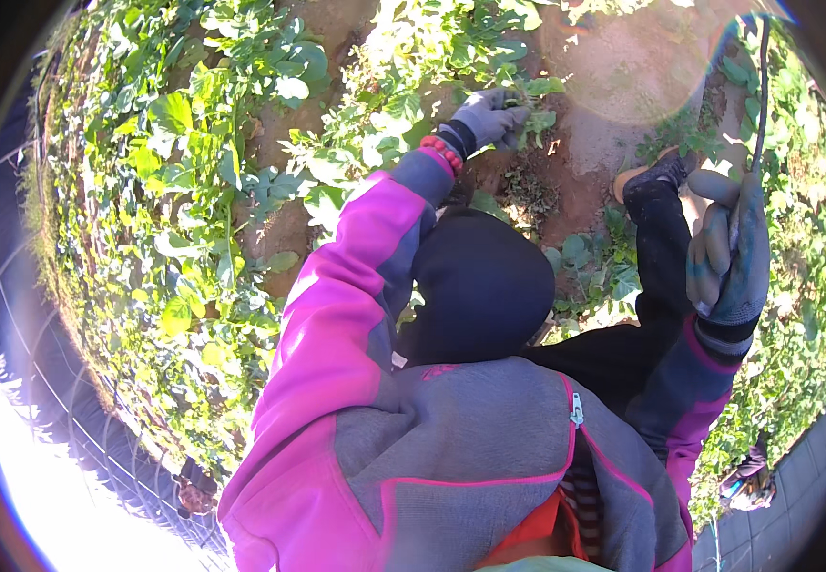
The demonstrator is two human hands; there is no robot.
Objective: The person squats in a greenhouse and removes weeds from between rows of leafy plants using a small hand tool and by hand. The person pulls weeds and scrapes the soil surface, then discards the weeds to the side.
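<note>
My left hand (490, 120), in a grey knit glove with a red beaded bracelet at the wrist, reaches to the leafy plants at upper centre. Its fingers are closed on a small green leafy plant (538, 118). On the right, my right hand (731, 247), in a worn grey coated glove, is raised with its fingers curled round a thin dark curved metal tool (763, 93). The tool points up past the fingertips, and its handle is mostly hidden. Bare reddish soil (573, 164) lies between the two hands.
Dense leafy plants (177, 171) cover the ground at left, with more (799, 286) at right. A wire fence (34, 365) curves along the left edge. My bent knee (484, 286) and a shoe (659, 171) are close in front. Paving (770, 536) shows at lower right.
</note>
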